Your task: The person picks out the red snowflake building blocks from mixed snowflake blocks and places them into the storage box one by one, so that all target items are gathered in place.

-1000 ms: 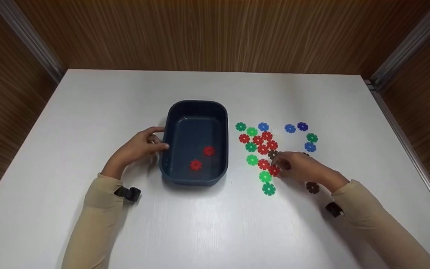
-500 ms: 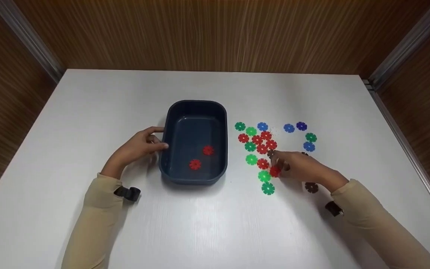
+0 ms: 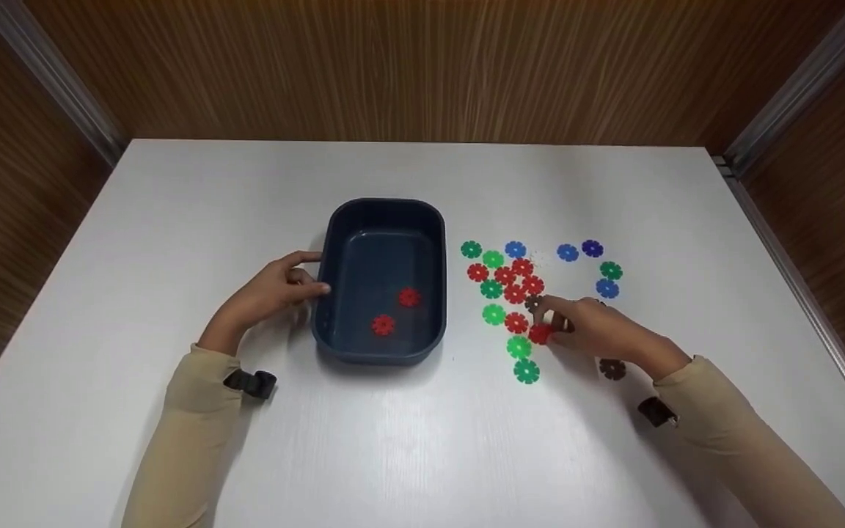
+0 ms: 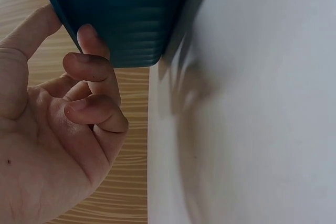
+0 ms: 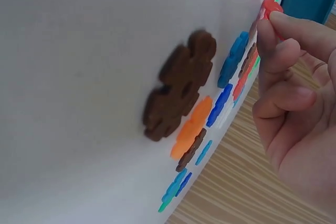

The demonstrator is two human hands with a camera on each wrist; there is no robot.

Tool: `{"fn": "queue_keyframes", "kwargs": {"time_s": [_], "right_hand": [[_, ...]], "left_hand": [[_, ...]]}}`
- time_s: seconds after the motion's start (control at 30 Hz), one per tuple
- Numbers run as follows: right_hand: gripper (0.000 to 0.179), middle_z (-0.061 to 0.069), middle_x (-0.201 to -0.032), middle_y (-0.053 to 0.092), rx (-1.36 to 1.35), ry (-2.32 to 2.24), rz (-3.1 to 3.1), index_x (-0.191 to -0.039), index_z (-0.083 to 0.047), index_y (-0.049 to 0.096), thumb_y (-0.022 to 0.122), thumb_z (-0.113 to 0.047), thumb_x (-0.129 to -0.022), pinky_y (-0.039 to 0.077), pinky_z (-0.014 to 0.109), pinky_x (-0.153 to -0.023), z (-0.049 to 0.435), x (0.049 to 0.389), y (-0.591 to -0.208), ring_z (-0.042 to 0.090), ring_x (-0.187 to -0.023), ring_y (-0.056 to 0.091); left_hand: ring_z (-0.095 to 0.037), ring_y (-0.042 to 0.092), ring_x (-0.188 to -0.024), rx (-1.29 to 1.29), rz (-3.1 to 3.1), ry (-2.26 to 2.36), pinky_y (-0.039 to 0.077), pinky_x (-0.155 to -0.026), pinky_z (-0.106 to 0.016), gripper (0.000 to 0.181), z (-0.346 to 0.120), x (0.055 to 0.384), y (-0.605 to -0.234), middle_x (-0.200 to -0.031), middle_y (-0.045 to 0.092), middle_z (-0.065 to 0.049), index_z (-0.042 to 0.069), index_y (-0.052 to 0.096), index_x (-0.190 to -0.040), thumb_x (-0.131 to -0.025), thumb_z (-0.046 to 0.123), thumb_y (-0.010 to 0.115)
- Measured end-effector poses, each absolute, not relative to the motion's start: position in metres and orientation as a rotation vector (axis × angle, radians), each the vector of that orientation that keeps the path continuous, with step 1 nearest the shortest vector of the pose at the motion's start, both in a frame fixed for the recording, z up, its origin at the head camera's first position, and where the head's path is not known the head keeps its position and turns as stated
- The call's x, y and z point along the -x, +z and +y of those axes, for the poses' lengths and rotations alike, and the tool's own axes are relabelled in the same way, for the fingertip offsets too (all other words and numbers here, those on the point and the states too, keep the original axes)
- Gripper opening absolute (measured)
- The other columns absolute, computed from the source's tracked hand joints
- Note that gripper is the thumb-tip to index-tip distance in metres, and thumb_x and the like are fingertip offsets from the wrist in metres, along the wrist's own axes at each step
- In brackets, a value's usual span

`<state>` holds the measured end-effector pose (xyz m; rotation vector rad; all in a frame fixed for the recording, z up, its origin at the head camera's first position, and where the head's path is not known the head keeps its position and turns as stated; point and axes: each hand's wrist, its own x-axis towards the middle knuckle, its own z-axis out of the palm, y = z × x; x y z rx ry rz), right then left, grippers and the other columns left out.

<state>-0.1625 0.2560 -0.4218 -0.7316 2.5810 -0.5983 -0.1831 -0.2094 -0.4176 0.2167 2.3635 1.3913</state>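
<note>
My left hand (image 3: 267, 287) holds the near-left side of a dark blue plastic tub (image 3: 382, 264), thumb at the rim and index finger against the outer wall; its other fingers are curled in the left wrist view. Two notched red discs, one of them the nearer red disc (image 3: 383, 325), lie inside the tub. To the right, my right hand (image 3: 590, 326) pinches a red flower-shaped disc (image 5: 271, 7) between thumb and index finger, low over the table. A brown disc (image 3: 533, 303) sits right by the index fingertip, and a red disc (image 3: 516, 322) lies just left of the pinched one.
Several red, green and blue discs spread over the white table (image 3: 364, 440) between tub and right hand. Blue discs and a green disc (image 3: 611, 270) lie farther right. A brown disc (image 3: 612, 369) and an orange disc (image 5: 191, 128) lie near the right wrist. Wood-grain panels surround the table.
My right thumb and index finger have closed on the red disc, which now looks tilted up at the thumb. The left hand and the tub have stayed in place.
</note>
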Motion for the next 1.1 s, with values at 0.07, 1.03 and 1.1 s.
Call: {"fn": "queue_keyframes", "kwargs": {"time_s": [0.07,1.03,1.1], "right_hand": [[0.031,0.003,-0.09,0.068,0.725,-0.622,2.574,-0.113,-0.016,0.06,0.067,-0.002,-0.087,0.054,0.03,-0.072,0.256,0.162,-0.42,0.015,-0.08,0.059],[0.028,0.008,-0.089,0.062,0.737,-1.121,2.585,-0.118,-0.008,0.058,0.062,-0.002,-0.091,0.046,0.019,-0.061,0.228,0.166,-0.389,0.015,-0.07,0.052],[0.028,0.009,-0.089,0.06,0.739,-1.172,2.566,-0.119,-0.008,0.058,0.062,-0.002,-0.092,0.047,0.018,-0.062,0.223,0.166,-0.388,0.015,-0.07,0.053]], "left_hand": [[-0.012,0.051,-0.074,-0.21,2.358,1.392,0.044,-0.07,-0.027,0.062,-0.21,0.183,-0.418,-0.082,0.06,0.004,0.005,0.04,-0.144,-0.092,0.025,0.067],[-0.014,0.053,-0.075,-0.198,2.367,1.395,0.045,-0.071,-0.028,0.061,-0.209,0.183,-0.419,-0.083,0.06,0.004,0.005,0.041,-0.144,-0.092,0.026,0.066],[-0.014,0.053,-0.075,-0.198,2.365,1.396,0.045,-0.071,-0.028,0.061,-0.21,0.182,-0.42,-0.083,0.06,0.004,0.006,0.041,-0.144,-0.092,0.026,0.066]]}}
